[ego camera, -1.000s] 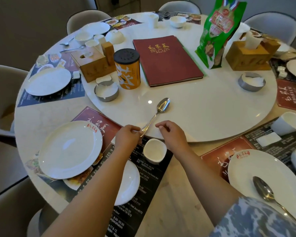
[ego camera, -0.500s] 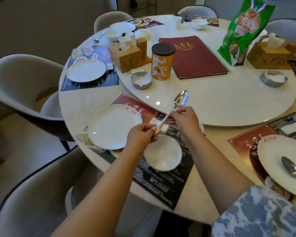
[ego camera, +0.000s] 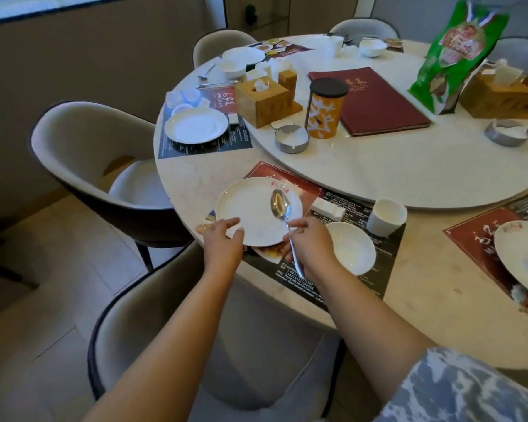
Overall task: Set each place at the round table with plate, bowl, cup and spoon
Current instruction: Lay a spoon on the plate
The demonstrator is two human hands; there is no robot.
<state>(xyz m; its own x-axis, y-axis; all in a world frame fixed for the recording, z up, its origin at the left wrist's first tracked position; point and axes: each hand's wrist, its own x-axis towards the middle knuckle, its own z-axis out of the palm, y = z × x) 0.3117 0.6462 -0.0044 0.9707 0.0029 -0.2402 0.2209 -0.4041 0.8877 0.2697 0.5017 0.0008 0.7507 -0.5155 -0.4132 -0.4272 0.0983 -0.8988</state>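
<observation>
Held the spoon [ego camera: 282,213] by the middle of its handle in the right hand [ego camera: 310,246], pinched between thumb and fingers, bowl end forward and hanging over the right half of the plate [ego camera: 258,210], probably so as to lay it down there as on the plate of the next place along the right edge. Kept the handle slanting back toward the body, its tail poking out past the wrist. Could not tell whether the spoon's tip was touching the plate or just above it.

Set the left hand [ego camera: 223,242] against the near rim of the same plate, fingers spread and loosely curled, thumb lying on top of the rim; looked like a steadying or nudging hold rather than a lift, gripping nothing tightly. Left the plate sitting on the red and black placemat [ego camera: 333,263] near the table's [ego camera: 195,175] near-left edge, slightly overhanging the mat's left side.

Kept both forearms reaching forward and almost parallel, wrists bent down toward the place setting.

Left the shallow bowl [ego camera: 349,248] just beside the plate on the right, on the mat, and the white cup [ego camera: 386,217] behind it near the turntable's [ego camera: 409,166] rim, with a small folded napkin [ego camera: 328,207] between cup and plate, so the place appeared to lack only the spoon
</observation>
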